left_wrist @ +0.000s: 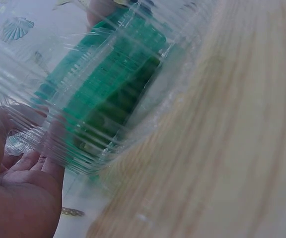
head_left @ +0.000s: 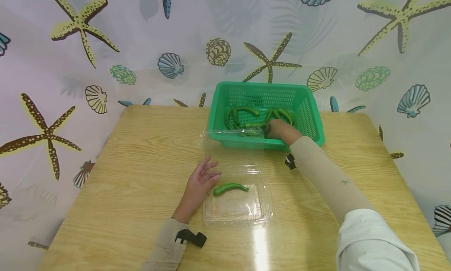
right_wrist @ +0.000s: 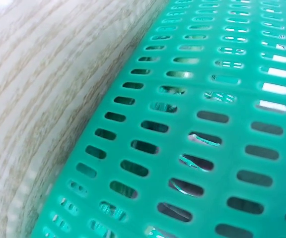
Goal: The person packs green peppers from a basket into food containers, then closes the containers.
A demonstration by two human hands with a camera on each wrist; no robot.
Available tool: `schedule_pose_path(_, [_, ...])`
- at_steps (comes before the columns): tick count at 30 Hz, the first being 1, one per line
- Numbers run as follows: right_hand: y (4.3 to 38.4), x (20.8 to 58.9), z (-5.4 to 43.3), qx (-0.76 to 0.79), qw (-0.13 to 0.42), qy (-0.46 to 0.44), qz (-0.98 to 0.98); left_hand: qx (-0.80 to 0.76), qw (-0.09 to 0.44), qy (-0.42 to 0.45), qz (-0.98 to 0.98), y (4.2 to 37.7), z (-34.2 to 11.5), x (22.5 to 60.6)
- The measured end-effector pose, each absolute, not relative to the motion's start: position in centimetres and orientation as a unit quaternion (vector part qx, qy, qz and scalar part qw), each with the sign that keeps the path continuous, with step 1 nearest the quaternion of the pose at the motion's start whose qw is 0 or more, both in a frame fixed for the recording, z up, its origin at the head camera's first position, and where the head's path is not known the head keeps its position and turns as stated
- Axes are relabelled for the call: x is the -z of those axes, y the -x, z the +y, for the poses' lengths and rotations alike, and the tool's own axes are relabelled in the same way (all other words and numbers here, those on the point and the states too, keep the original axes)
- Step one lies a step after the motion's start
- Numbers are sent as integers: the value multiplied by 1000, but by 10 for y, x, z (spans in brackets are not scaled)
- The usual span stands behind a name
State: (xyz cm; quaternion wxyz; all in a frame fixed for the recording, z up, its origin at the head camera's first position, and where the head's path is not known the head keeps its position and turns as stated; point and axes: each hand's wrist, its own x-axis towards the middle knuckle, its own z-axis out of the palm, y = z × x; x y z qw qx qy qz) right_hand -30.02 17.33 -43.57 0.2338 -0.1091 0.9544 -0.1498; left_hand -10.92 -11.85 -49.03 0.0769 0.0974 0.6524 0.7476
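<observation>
Nearest lies the shallow base of a clear, hinged plastic clamshell container [head_left: 208,212], which serves here as landmark; a single glossy, slightly curved green pepper [head_left: 230,186] rests inside it, toward its far left. At the container's left edge is the left hand [head_left: 198,186], fingers loosely extended and parted, touching the plastic without closing round it. The left wrist view adds the container's ribbed, transparent wall, with dark green showing through it, detail that the head view reduces to a faint outline. Beyond the base, its transparent lid [head_left: 232,155] is raised, overlapping the front of a rectangular green plastic mesh basket [head_left: 260,84]. Within this basket, farther off than the container, lie several more green peppers [head_left: 248,111]. The right hand [head_left: 282,130] reaches in over its near side; the fingertips are hidden, and whether they grip a pepper cannot be told. The right wrist view shows instead the basket's slotted outer wall beside the pale wood-grain table [head_left: 148,177]. Farthest, behind both vessels, hangs a white cloth printed with starfish and shells [head_left: 141,28].
</observation>
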Motion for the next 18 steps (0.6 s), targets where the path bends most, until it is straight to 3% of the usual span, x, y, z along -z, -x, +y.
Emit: schedule_pose_path(18, [303,434,174,158,112,110,975,-750,51,-110,651,117,-118,516])
